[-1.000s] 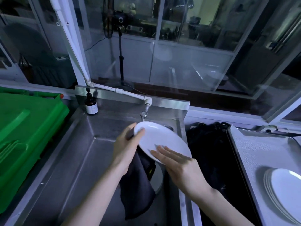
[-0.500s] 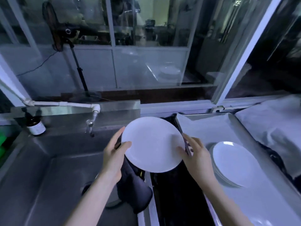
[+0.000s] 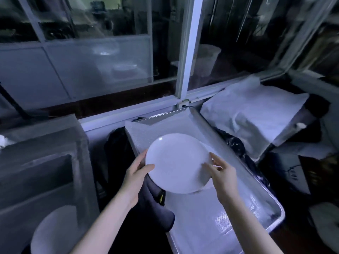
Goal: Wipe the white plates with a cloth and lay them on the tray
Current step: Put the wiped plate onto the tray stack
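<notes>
— where's the white plate (image 3: 176,162) right now?

— up in both hands, over the tray (image 3: 216,222), face up and tipped a little. a sliver of other plates (image 3: 205,188) peeks out from under its right edge, lying on the tray's pale liner. can't say from here whether it touches them.

— how are the hands on it?

— left hand (image 3: 136,173) has the thumb laid over the top of the left rim, fingers tucked underneath. right hand (image 3: 222,173) pinches the right rim, fingertips curled onto the face. both are clamped on the plate.

— and the cloth?

— the dark cloth (image 3: 154,204) hangs down from below the left hand, draped over the tray's near left edge. how it's held is hidden behind the palm.

— what else is around?

— a steel sink (image 3: 45,162) to the left, blurred, with something pale and round (image 3: 55,231) low in it. on the far right, a rumpled white sheet (image 3: 253,114) covers a bulky heap. a white window frame (image 3: 185,52) runs behind all of it, with dark glass.
</notes>
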Demonstrator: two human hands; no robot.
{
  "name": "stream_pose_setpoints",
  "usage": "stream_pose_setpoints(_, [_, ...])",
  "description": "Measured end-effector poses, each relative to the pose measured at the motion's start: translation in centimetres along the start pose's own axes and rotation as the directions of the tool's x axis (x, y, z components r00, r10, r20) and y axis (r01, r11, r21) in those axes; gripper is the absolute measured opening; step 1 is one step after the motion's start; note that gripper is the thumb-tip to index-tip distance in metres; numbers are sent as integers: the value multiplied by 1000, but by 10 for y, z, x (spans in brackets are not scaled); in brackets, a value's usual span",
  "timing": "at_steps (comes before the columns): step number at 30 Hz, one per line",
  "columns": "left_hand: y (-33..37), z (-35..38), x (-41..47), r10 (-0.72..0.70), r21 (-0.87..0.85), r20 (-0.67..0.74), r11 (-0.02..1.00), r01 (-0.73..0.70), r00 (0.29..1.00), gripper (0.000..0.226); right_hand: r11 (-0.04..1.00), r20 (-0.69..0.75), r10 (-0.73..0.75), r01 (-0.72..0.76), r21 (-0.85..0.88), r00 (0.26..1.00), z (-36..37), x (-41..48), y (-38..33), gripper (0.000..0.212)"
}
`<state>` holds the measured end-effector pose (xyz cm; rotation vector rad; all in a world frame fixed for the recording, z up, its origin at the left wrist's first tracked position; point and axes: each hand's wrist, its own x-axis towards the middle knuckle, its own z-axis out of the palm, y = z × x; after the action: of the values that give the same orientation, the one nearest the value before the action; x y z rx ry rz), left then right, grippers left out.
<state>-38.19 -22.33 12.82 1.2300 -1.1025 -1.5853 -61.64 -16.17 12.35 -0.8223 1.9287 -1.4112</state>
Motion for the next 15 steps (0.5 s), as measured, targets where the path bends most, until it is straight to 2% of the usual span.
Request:
stream_pose_setpoints(5, [-8,28,36,-51,182,187,983,16,981,61,997,-105,70,-71,-5,992,-21,40,30,17])
stream_pose_setpoints(8, [-13,39,54,-90,273,266,962,14,960,65,996,-124,63,-71,-59,990,-27,59,49,32])
stream_pose_setpoints(11, [-19,48,67,-137,334,241,941,51,961,68,989,-136,121,-131,-63,983,-29,74,63,26])
stream_pose_setpoints(15, [-34,56,79,-176,376,171,921,101,969,69,990,-136,125,-133,-50,983,-23,83,72,36])
